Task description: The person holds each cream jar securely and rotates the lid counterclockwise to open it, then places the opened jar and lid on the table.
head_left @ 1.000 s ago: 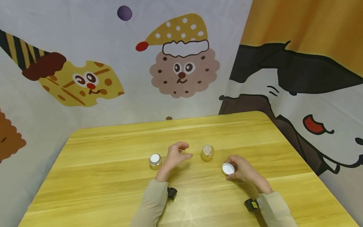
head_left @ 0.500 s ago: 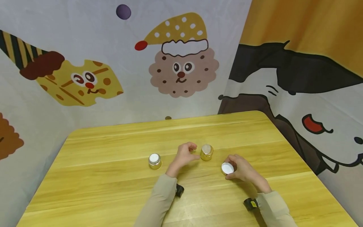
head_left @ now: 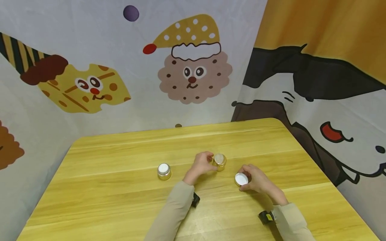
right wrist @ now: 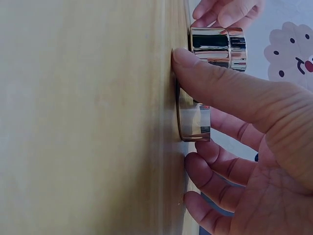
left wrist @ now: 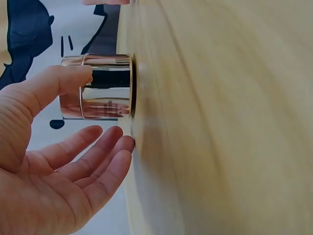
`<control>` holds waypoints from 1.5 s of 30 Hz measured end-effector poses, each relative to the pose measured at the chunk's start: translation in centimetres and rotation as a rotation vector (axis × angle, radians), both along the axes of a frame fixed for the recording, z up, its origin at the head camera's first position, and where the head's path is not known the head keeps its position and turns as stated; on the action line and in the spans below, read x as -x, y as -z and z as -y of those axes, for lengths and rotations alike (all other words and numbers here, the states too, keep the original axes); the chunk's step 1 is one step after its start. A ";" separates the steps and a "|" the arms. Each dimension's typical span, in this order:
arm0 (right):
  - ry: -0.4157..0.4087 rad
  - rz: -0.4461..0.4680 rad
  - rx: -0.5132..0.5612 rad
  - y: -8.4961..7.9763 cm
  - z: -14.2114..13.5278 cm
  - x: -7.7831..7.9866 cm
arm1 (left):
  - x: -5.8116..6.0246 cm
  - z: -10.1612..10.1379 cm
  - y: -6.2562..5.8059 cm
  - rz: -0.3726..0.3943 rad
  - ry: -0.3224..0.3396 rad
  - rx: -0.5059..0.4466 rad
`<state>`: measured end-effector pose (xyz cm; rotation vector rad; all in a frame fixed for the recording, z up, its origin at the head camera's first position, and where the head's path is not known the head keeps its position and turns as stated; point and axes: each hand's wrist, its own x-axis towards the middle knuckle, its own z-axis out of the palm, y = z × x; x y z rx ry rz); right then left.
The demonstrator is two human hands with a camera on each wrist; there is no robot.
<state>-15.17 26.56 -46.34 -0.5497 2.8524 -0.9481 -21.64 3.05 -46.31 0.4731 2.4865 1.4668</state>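
Observation:
A gold jar with its gold lid on stands upright mid-table. My left hand is right beside it, thumb and fingers spread apart. In the left wrist view the thumb overlaps the jar's side, and the other fingers curve loosely below it. My right hand holds a gold jar lid by its rim on the table, white inside facing up. The right wrist view shows the lid's gold side between thumb and fingers. Left of the left hand, a second gold jar shows its white top and silvery neck.
The wooden table has rounded far corners. Behind it hangs a cloth backdrop printed with cartoon food and an animal. Dark wrist cameras sit at both sleeves.
My left hand has moved right, away from the second jar, to the side of the lidded gold jar. The right hand has stayed at the lid.

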 end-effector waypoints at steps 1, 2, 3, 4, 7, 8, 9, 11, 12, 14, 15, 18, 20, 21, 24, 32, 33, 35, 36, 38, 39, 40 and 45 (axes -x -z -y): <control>-0.001 0.000 0.001 0.0 0.0 0.0 | 0.1 -0.1 0.1 -0.012 0.003 0.007; -0.002 0.000 0.000 0.0 0.1 -0.1 | 0.1 -0.2 0.2 -0.025 0.006 0.016; -0.002 0.001 0.000 0.0 0.1 -0.1 | 0.1 -0.3 0.2 -0.031 0.008 0.028; -0.003 0.000 0.000 0.0 0.1 -0.1 | 0.1 -0.4 0.3 -0.038 0.010 0.038; -0.001 0.004 0.001 0.0 0.1 -0.1 | 0.2 -0.5 0.4 -0.052 0.014 0.056; 0.001 0.005 -0.002 0.0 0.1 -0.1 | 0.2 -0.6 0.4 -0.051 0.014 0.058; 0.002 0.006 -0.003 0.0 0.1 -0.1 | 0.1 -0.6 0.4 -0.052 0.014 0.059; 0.005 0.007 -0.008 0.0 0.1 -0.1 | 0.1 -0.7 0.4 -0.058 0.016 0.054; 0.006 0.005 -0.012 0.0 0.1 -0.1 | 0.2 -0.7 0.4 -0.061 0.016 0.053; 0.007 0.006 -0.016 0.0 0.1 -0.1 | 0.2 -0.7 0.4 -0.068 0.013 0.058; 0.007 0.007 -0.017 0.0 0.1 -0.1 | 0.2 -0.7 0.5 -0.075 0.013 0.062; 0.004 0.006 -0.017 0.0 0.1 -0.1 | 0.1 -0.6 0.5 -0.075 0.004 0.070; 0.001 0.004 -0.015 0.0 0.2 -0.1 | 0.2 -0.6 0.5 -0.076 0.002 0.071; 0.000 0.004 -0.014 0.0 0.2 -0.1 | 0.2 -0.5 0.5 -0.078 0.000 0.070; -0.003 0.003 -0.012 0.0 0.2 -0.1 | 0.2 -0.5 0.6 -0.086 -0.007 0.070; 0.000 0.006 -0.013 0.1 0.1 -0.1 | 0.2 -0.3 0.7 -0.092 -0.015 0.055; 0.000 0.005 -0.014 0.1 0.1 -0.1 | 0.2 -0.2 0.7 -0.090 -0.014 0.048; -0.001 0.003 -0.015 0.2 0.1 -0.1 | 0.2 -0.2 0.7 -0.085 -0.015 0.041; -0.002 0.002 -0.014 0.2 0.0 -0.1 | 0.2 -0.1 0.7 -0.082 -0.017 0.036; -0.002 0.002 -0.012 0.2 0.0 -0.1 | 0.1 -0.1 0.7 -0.075 -0.019 0.024; -0.001 0.003 -0.010 0.2 0.0 -0.1 | 0.1 0.0 0.7 -0.070 -0.020 0.015; 0.001 0.005 -0.008 0.2 -0.1 -0.1 | 0.1 0.0 0.8 -0.068 -0.023 0.007; 0.006 0.008 0.001 0.2 -0.1 0.0 | 0.1 0.4 0.7 -0.053 -0.042 -0.038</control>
